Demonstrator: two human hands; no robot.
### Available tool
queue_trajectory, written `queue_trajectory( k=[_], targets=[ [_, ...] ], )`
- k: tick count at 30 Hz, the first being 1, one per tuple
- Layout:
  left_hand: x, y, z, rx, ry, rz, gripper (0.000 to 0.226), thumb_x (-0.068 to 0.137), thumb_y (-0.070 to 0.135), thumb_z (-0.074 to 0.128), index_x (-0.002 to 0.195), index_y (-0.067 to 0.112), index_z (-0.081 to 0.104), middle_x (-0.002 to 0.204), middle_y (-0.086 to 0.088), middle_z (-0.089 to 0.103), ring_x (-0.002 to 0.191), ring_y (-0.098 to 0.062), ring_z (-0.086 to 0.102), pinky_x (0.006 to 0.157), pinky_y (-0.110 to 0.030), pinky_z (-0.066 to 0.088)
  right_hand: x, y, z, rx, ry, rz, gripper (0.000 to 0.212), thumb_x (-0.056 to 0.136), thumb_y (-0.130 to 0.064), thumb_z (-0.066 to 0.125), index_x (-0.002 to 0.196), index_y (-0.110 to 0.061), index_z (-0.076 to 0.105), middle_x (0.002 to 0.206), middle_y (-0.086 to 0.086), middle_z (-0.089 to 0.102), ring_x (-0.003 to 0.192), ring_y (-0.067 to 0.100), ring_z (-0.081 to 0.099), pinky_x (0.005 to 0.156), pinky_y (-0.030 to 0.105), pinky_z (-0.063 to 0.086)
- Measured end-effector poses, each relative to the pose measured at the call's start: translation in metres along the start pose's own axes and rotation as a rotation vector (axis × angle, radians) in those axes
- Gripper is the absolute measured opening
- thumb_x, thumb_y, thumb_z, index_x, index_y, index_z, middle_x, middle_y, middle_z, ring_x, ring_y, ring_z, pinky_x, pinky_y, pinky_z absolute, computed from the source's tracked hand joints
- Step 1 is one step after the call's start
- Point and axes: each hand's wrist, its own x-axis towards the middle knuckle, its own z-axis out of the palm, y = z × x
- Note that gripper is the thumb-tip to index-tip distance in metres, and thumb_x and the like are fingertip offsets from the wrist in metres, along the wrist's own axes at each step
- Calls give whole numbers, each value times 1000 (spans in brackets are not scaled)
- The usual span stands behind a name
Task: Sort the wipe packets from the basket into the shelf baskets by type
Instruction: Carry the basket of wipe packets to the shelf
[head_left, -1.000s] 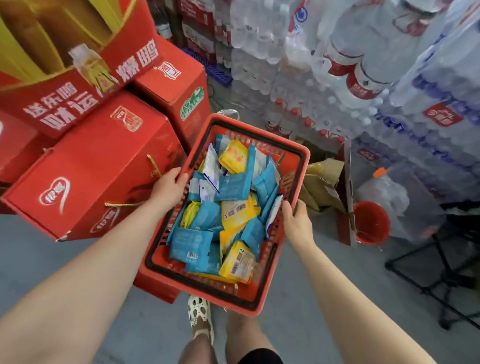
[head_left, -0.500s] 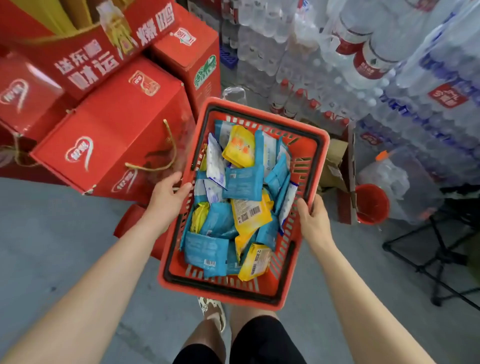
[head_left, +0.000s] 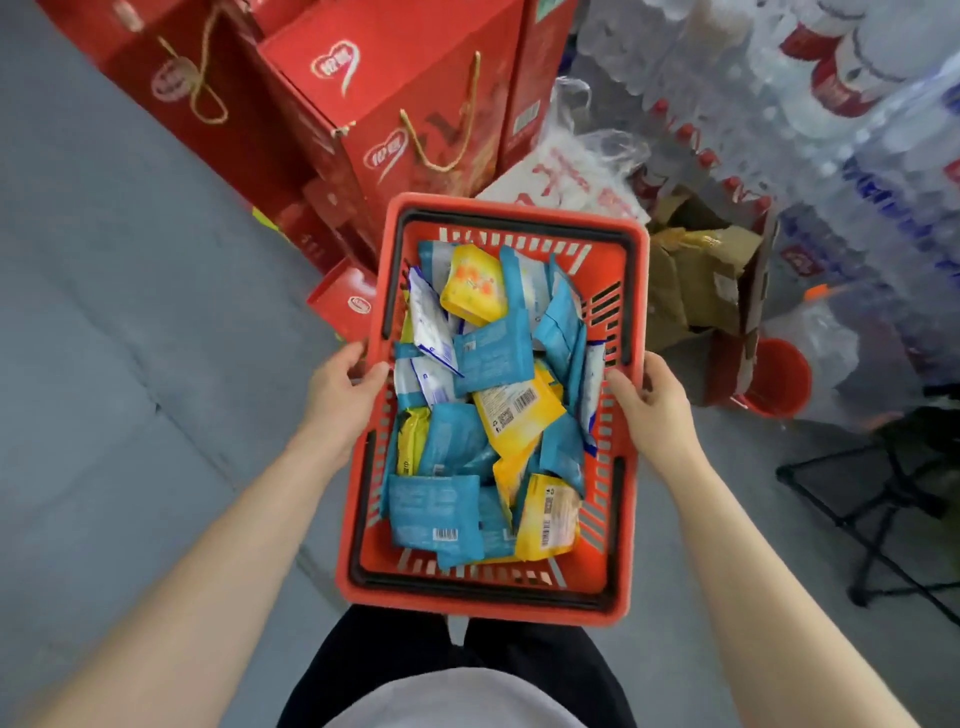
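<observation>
The left grip (head_left: 343, 387) curls its fingers round the left rim of the red basket (head_left: 493, 605). The right grip (head_left: 649, 400) holds the right rim the same way, so both are clenched on the basket and carry it in front of the person, above the floor (head_left: 130, 322). Inside the basket the wipe packets (head_left: 488, 415) lie in one mixed heap. There are blue packets (head_left: 434, 512), yellow packets (head_left: 475, 283) and a few white packets (head_left: 431, 322), all on top of each other. It looks like the sorting has not begun, because the heap is big and every kind is jumbled together. No shelf baskets show here, so I think the person must first reach them and then pick out each kind. Far and to the left stand big red boxes (head_left: 395, 104) with rope handles. Just past the far rim sits a thin plastic bag (head_left: 576, 166). Right of the basket is an open cardboard box (head_left: 701, 280) with a red bucket (head_left: 779, 376) beside it. Tall stacks of water bottles (head_left: 753, 78) fill the far right. A black stand (head_left: 883, 499) sits on the floor at the near right. These things crowd the far and right sides, and the bare grey floor on the left looks like the easier way to walk.
</observation>
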Motion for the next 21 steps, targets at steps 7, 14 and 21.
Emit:
queue_trajectory(
  k=[7,14,21],
  targets=[
    [-90,-92,-40,-196,198,-161,39,95,16,63,133,8,58,121,-17,66,95,-23,62,95,-49,53,-48,8,35,-162,-237,-121,24,96,-32,58,117,-23,53,106,-6,66,89,12,66,86,42,57],
    [-184,-152,-88,-362,400,-201,20,97,9,58,95,27,65,96,-7,65,87,-22,58,92,-49,51,-93,-20,97,-318,-425,-310,18,91,-32,62,107,-29,56,99,-5,69,91,20,68,87,49,55],
    [-239,-217,-163,-577,627,-308,28,97,9,58,121,22,64,92,-6,63,87,-26,62,91,-48,55,-146,-72,207,-410,-634,-472,35,80,-44,62,111,-28,60,100,-2,71,91,21,69,85,51,55]
  ],
)
